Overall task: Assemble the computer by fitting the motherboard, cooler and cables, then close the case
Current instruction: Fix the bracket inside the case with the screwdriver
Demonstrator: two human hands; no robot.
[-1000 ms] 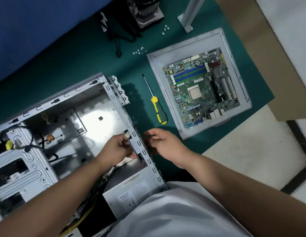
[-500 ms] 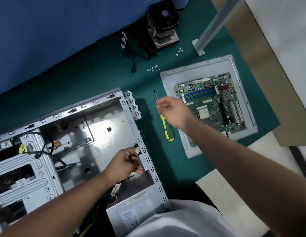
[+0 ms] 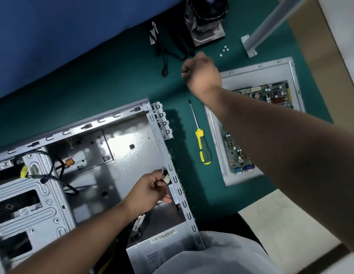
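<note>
Motherboard [image 3: 269,99] lies on a grey panel [image 3: 249,74] right of the open case [image 3: 112,155], part-hidden by the arm. Left hand [image 3: 150,189] pinches a small pale part [image 3: 167,178] at the case's rear wall. Right hand [image 3: 201,73], fingers curled, seemingly pinches a screw [image 3: 187,71] near the cooler [image 3: 206,20].

A single head-worn camera is looking steeply down from above the person's chest, facing forward across the green mat [image 3: 116,80]. It is sitting close over the open case [image 3: 132,147]; wide-angle bending is probably distorting the far edges.
</note>
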